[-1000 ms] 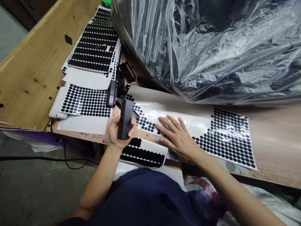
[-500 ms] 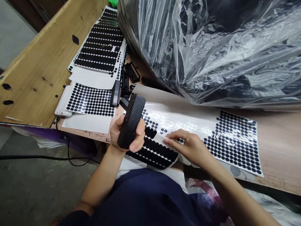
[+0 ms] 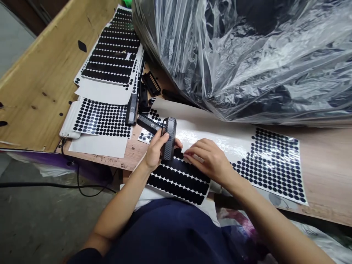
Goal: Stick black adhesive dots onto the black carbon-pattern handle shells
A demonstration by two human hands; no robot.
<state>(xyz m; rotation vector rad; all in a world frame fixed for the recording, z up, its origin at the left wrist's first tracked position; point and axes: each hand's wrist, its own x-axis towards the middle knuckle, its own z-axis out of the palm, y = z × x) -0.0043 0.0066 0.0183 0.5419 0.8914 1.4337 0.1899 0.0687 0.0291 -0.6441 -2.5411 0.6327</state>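
My left hand [image 3: 155,152] grips a black carbon-pattern case [image 3: 168,138] on its narrow edge, above a small sheet of black oval stickers [image 3: 178,178] at the table's front edge. My right hand [image 3: 210,159] is curled, its fingertips pinched together beside the case over the top of that sheet; what they pinch is too small to see. A long glossy sheet of round black dot stickers [image 3: 272,161] lies under and to the right of both hands.
Another black case [image 3: 147,124] and more black parts [image 3: 150,83] lie behind my left hand. Stacks of sticker sheets [image 3: 110,62] sit at the far left by a wooden board [image 3: 35,80]. A big plastic bag of dark goods [image 3: 247,55] fills the back.
My left hand has turned the case from its flat back to its narrow edge and lowered it over the oval sheet. My right hand went from flat to pinched and came up beside the case.
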